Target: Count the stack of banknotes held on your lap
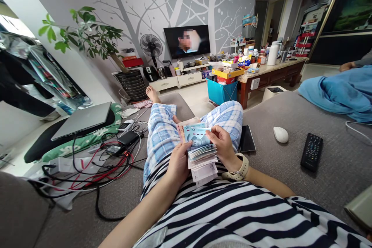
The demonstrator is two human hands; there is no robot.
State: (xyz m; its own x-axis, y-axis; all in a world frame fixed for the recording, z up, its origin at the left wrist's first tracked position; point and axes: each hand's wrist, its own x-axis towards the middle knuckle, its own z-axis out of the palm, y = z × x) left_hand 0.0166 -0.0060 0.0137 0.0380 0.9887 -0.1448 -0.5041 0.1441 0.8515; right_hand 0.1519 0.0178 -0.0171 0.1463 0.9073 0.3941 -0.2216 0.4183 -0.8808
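Observation:
A fanned stack of banknotes [200, 141] is held above my lap between both hands. The front notes are blue, with a pinkish note behind them at the left. Paler notes hang folded down below. My left hand [179, 162] is closed on the left edge of the stack, its thumb on the front. My right hand [224, 146] pinches the upper right edge of a blue note, with the other fingers behind the notes. A pale watch [242, 167] is on my right wrist. The far ends of some fingers are hidden by the notes.
On the sofa [279, 193] to the right lie a phone [247, 138], a white mouse [280, 135] and a black remote [312, 152]. Tangled cables [122, 155] and a laptop [83, 120] are at the left. A cluttered table [270, 68] stands ahead; another person's arm [347, 66] shows far right.

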